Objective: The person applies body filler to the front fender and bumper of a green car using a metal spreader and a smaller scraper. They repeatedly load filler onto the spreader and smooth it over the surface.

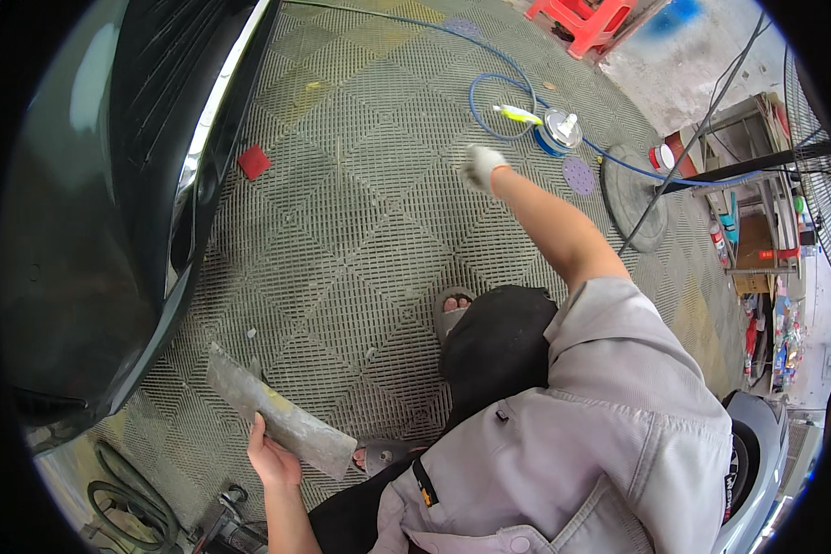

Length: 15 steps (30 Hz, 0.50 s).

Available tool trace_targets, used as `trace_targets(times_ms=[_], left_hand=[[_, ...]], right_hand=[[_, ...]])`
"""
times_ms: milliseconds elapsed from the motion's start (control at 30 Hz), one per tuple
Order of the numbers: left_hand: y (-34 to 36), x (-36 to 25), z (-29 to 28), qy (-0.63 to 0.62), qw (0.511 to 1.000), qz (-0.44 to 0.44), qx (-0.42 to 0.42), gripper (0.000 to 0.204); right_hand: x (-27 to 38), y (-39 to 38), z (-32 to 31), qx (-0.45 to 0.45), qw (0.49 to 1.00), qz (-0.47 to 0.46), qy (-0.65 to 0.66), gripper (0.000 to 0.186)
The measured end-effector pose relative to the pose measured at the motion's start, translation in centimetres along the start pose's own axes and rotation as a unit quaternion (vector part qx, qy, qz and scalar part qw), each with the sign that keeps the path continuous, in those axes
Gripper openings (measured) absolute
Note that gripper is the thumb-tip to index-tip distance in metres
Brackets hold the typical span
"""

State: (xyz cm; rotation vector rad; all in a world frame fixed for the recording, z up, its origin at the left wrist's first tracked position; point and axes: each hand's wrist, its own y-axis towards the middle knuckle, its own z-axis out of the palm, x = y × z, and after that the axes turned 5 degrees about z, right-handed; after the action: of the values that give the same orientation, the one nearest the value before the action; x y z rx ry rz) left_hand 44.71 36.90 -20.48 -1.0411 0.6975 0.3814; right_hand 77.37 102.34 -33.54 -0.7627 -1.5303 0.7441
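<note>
My left hand (273, 453) grips a mixing board (282, 409), a flat, grey, smeared rectangle. The thumb lies on its top face and the board is held tilted above the floor near my foot. My right hand (483, 169), in a white work glove with an orange cuff, reaches out over the floor. Its fingers point away and are mostly hidden, so I cannot tell what they hold. Closest to that hand stand a round tin (558, 133) with a blue side and, by its edge, a yellow-green and white tube (517, 114).
A dark car body panel (92, 231) fills the left side. A red square pad (254, 162) and a purple sanding disc (579, 175) lie on the grid floor. A blue hose (475, 83) curls near the tin. At right are a fan base (633, 198) and cluttered shelves (757, 231).
</note>
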Motion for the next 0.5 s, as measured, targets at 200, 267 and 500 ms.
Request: trace_targets(times_ms=[200,267,500], left_hand=[[-0.3,-1.1,1.3,0.021,0.988,0.055,0.145,0.042],[-0.5,-1.3,2.5,0.025,0.966,0.104,0.237,0.044],[-1.2,-3.1,7.9,0.023,0.943,0.216,0.25,0.053]], right_hand=[[-5.2,-18.7,12.7,0.317,0.861,-0.101,-0.385,0.052],[-5.4,-24.7,15.3,0.443,0.766,-0.108,-0.453,0.05],[-9.8,-35.3,20.1,0.712,0.656,-0.136,-0.209,0.068]])
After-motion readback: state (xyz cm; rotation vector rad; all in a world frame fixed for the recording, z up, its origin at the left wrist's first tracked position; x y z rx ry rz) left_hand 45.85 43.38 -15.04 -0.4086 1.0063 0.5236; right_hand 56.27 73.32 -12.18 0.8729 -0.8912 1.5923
